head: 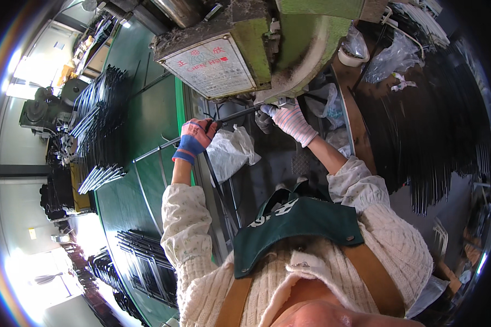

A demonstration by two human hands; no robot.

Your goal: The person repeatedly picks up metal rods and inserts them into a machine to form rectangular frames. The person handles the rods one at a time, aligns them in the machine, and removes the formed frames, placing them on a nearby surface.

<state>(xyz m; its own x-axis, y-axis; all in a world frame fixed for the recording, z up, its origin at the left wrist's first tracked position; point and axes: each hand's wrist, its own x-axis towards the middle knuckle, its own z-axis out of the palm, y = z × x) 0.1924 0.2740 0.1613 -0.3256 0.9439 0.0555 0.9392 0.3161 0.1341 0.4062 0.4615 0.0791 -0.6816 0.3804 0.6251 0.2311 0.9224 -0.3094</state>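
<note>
My left hand (194,137), in a red and blue knit glove, is closed around a dark metal tube frame (239,115). The frame's long bar slants up from the green tabletop to beneath a green press-type machine (307,53), and thinner rods branch down from it. My right hand (292,120), in a striped glove with dark fingers, grips the bar's far end just under the machine's head. A small metal tooling block (285,102) sits right above those fingers. The exact contact between bar and tooling is hidden.
On the left, a green-topped table (147,118) carries bundled black rods (102,118) and stacked black frames (147,265). More black rods (417,118) cover a brown board at right, near a white tub (353,55). White plastic bagging (231,151) hangs below the bar; a treaded foot pedal (300,161) lies beneath.
</note>
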